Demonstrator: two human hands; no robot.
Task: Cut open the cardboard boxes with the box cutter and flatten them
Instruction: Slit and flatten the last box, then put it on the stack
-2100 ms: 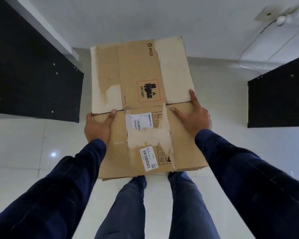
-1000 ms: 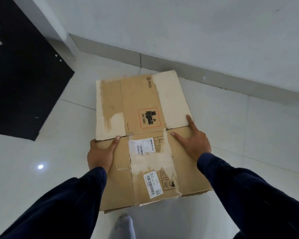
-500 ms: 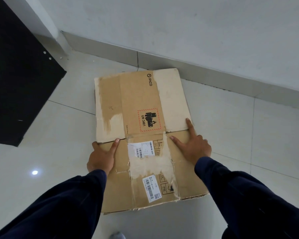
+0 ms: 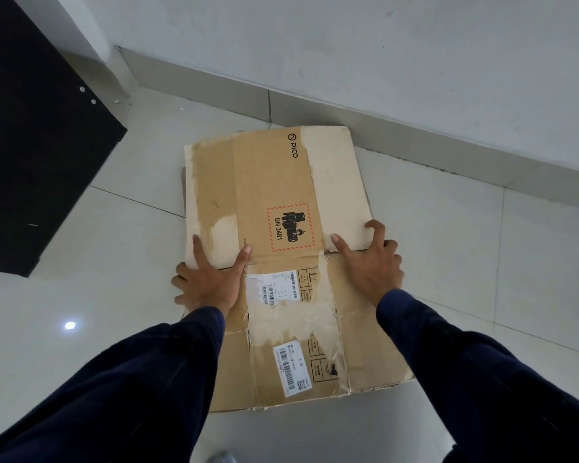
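Observation:
A flattened cardboard box [image 4: 274,182] with a PICO logo, a UN 3481 mark and barcode labels lies on the floor. My left hand [image 4: 208,282] presses on its left edge at the middle fold, thumb and forefinger spread straight on top, the other fingers past the edge. My right hand [image 4: 371,262] is at the right edge by the same fold. Its thumb lies on the cardboard and its fingers curl round the edge of the far panel. No box cutter is in view.
White floor tiles [image 4: 448,248] surround the box. A white wall with a grey skirting [image 4: 415,128] runs close behind its far edge. A black panel [image 4: 30,145] stands at the left. My dark sleeves fill the lower corners.
The box has come down from mid-air to lie flat on the floor. My left hand has spread onto the far panel, and my right fingers have gone from flat to curled at the edge.

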